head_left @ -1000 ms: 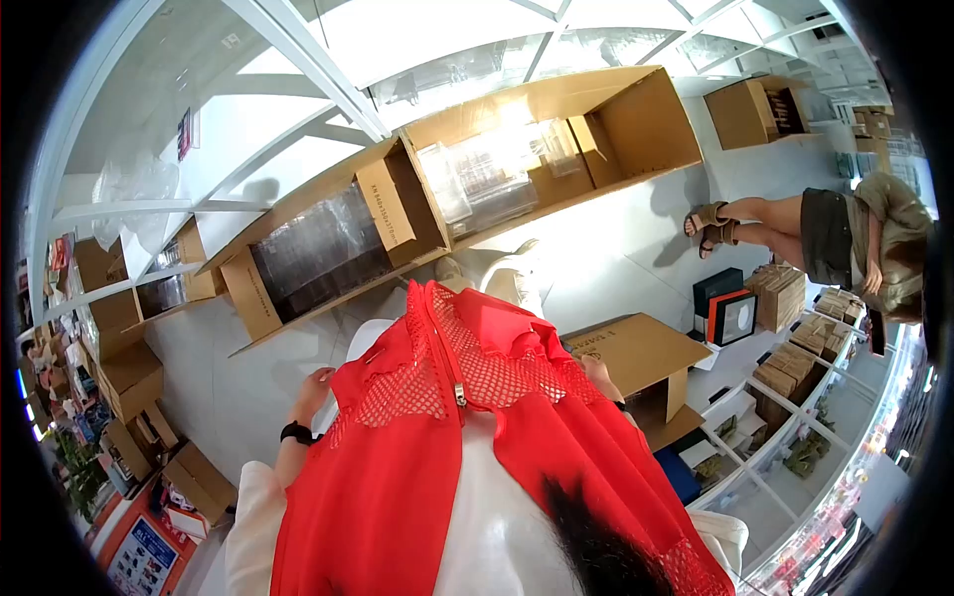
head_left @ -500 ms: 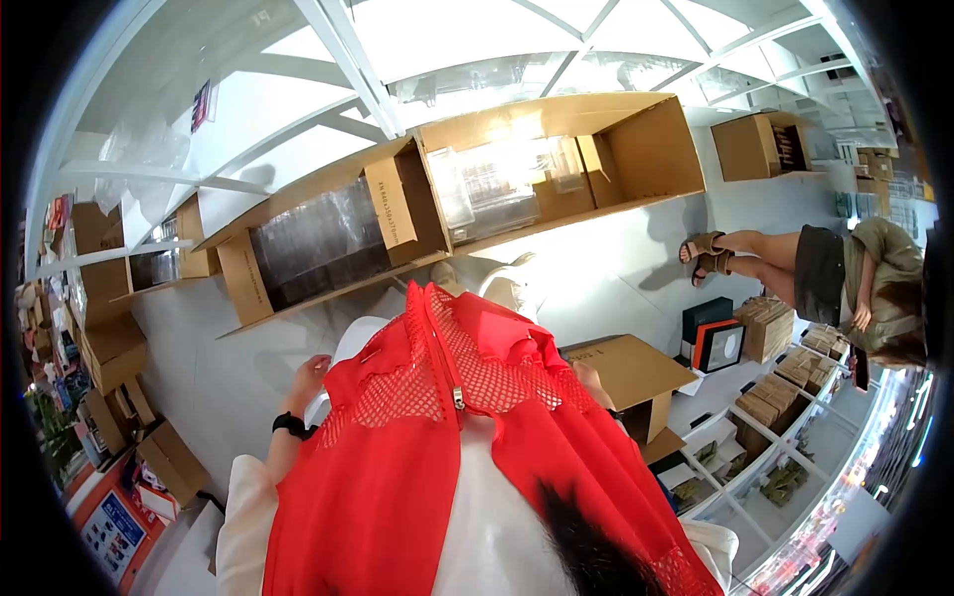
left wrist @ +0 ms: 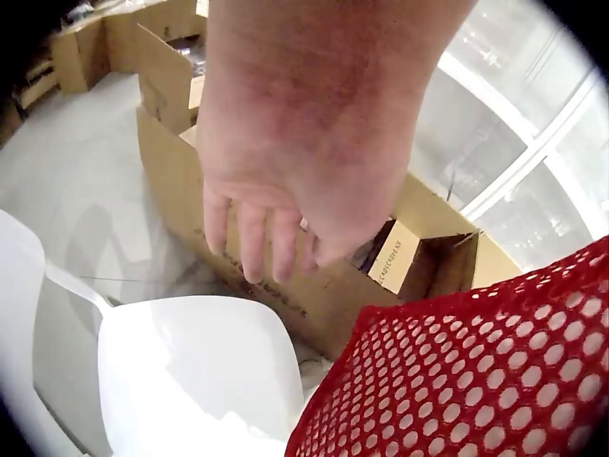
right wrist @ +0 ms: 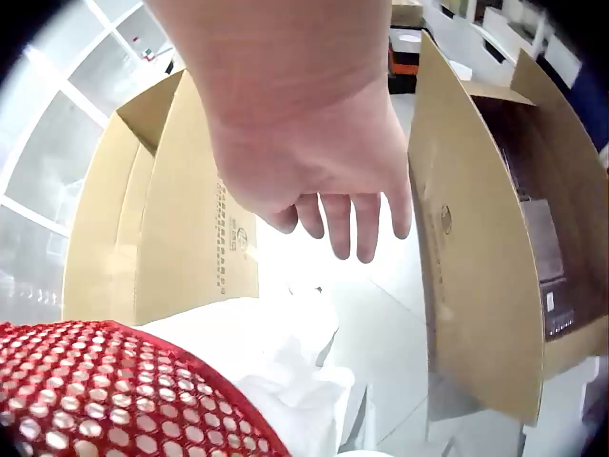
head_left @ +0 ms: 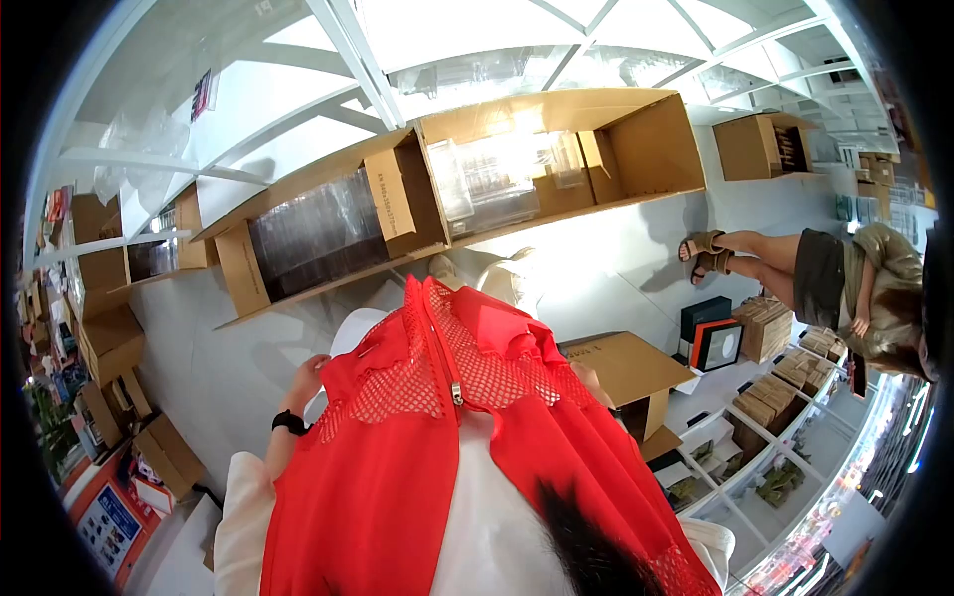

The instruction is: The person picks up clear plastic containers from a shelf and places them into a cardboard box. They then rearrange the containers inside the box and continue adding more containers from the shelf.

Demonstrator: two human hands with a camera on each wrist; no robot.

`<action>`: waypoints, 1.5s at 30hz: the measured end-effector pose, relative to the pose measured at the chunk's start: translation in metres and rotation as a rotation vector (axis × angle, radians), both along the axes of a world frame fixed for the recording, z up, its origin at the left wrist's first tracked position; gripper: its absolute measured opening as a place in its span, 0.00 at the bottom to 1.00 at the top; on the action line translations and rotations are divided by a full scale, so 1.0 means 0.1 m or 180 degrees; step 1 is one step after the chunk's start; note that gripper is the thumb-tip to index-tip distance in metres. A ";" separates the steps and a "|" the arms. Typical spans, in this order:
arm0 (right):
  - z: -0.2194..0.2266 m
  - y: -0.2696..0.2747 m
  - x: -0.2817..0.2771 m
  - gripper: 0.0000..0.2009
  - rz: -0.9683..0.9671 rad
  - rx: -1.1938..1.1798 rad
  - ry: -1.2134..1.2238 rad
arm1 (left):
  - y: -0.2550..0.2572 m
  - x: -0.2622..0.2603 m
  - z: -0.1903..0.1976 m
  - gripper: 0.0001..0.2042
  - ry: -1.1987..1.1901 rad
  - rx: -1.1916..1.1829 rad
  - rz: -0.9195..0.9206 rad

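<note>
My left hand (head_left: 310, 377) hangs beside the red mesh-trimmed zip jacket (head_left: 368, 477) on my body, with nothing in it. In the left wrist view its fingers (left wrist: 252, 243) point loosely down over a white chair (left wrist: 200, 362), and a long cardboard box (left wrist: 176, 190) lies beyond. Partly hidden by the jacket in the head view, my right hand (head_left: 590, 379) is on the other side. The right wrist view shows its fingers (right wrist: 365, 228) relaxed and holding nothing, between two cardboard boxes. One of them, an open box (right wrist: 476, 228), has dark packages inside.
Two long open cartons lie ahead, one with dark plastic-wrapped goods (head_left: 318, 238), the other with clear plastic cases (head_left: 487, 184). White-framed shelving (head_left: 348, 60) rises behind them. A person in sandals (head_left: 795, 263) stands at the right, near stacked brown packets (head_left: 765, 328).
The head view has tilted, so the cartons sit a little lower in it than a second ago. Both hands stay beside the jacket with hardly any movement.
</note>
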State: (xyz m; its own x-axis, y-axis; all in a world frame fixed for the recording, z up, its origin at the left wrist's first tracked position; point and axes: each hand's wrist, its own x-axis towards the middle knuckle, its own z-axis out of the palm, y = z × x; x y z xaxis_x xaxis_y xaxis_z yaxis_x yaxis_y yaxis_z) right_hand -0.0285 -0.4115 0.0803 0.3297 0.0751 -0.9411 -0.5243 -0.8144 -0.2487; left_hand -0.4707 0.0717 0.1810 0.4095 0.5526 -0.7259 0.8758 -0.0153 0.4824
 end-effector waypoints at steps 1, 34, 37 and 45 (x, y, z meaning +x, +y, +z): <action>-0.11 -0.15 0.10 0.16 0.1173 0.0074 -0.0284 | 0.00 -0.03 -0.04 0.16 0.0016 0.0020 -0.0018; 0.57 -0.58 -0.14 0.17 -0.0553 -0.0051 -0.0229 | -0.07 1.07 0.62 0.13 0.0551 -0.0150 -0.0584; 0.73 -0.47 -0.67 0.16 -0.0936 -0.0114 -0.0225 | 0.57 1.69 0.63 0.12 -0.0107 0.0142 -0.1315; 1.07 0.31 -2.04 0.15 -0.1779 -0.0268 -0.0181 | 2.08 1.98 0.10 0.12 -0.0649 -0.0081 -0.1347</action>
State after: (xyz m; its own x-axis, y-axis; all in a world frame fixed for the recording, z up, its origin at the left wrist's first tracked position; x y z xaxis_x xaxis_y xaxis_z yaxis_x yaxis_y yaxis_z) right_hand -0.2324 -0.3807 0.1874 0.3480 -0.2000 -0.9159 -0.8691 -0.4352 -0.2352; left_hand -0.2731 0.2795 0.1911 0.7307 0.2893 -0.6184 0.6824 -0.3366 0.6489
